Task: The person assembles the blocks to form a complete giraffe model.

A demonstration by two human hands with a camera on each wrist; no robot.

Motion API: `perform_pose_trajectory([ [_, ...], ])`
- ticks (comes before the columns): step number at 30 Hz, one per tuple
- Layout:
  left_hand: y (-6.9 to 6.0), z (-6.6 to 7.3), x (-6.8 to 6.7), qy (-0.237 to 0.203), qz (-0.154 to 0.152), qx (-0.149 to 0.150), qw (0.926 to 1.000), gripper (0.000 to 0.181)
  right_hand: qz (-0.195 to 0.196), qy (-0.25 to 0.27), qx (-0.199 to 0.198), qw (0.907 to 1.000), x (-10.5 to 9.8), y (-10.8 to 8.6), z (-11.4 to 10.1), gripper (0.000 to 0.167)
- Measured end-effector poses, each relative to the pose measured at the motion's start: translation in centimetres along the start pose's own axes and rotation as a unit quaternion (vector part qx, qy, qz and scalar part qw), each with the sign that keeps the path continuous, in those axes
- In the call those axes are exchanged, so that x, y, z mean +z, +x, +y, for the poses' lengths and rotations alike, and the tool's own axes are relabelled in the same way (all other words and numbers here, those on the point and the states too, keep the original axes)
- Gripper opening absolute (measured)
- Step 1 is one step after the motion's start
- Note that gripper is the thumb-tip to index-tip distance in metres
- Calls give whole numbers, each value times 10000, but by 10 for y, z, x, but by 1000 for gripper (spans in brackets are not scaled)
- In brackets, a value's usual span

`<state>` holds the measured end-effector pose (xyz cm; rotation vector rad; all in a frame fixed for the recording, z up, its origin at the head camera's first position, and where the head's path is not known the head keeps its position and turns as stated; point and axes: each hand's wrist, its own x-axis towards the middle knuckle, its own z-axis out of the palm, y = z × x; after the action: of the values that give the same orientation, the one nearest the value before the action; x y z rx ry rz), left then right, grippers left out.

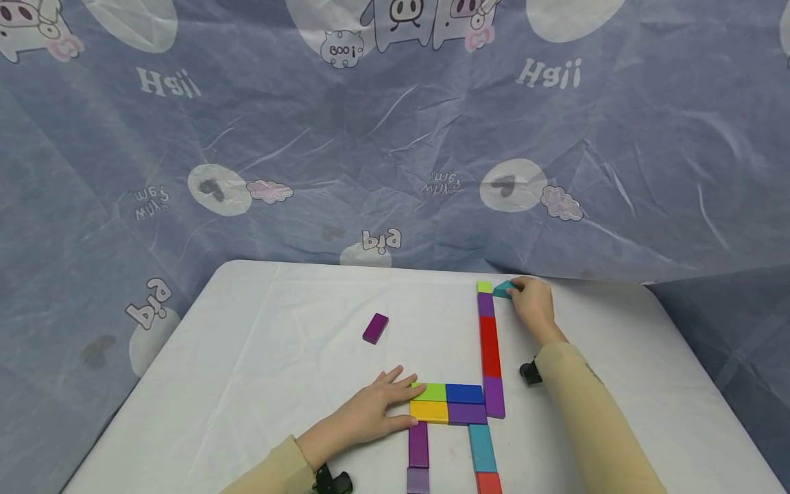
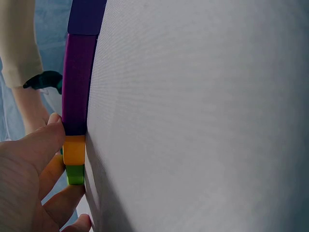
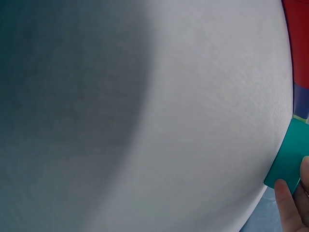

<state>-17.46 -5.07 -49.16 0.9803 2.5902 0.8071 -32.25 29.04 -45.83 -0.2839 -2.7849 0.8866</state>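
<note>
In the head view, my right hand pinches a teal block near the table's far edge. The block is tilted, just right of the lime piece topping a column of purple and red blocks. The right wrist view shows fingertips on the teal block. My left hand lies spread at the left end of a two-row group, its straight fingers and thumb touching the lime block and the yellow block. Blue and purple blocks adjoin these.
A loose purple block lies left of the column on the white table. Below the group run two lines, one with a purple block, the other with a teal block and a red one. A patterned blue cloth hangs behind.
</note>
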Motion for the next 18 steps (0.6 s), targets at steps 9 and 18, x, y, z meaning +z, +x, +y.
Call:
perform_pose_trajectory([
  [9,-1,2,-1,-52,-5,-16,10000,55,64,-16,-11,10000,2,1,1,30],
  [18,-1,2,-2,-20,14,-8,10000,55,84,2,5,10000,5,2,2,31],
])
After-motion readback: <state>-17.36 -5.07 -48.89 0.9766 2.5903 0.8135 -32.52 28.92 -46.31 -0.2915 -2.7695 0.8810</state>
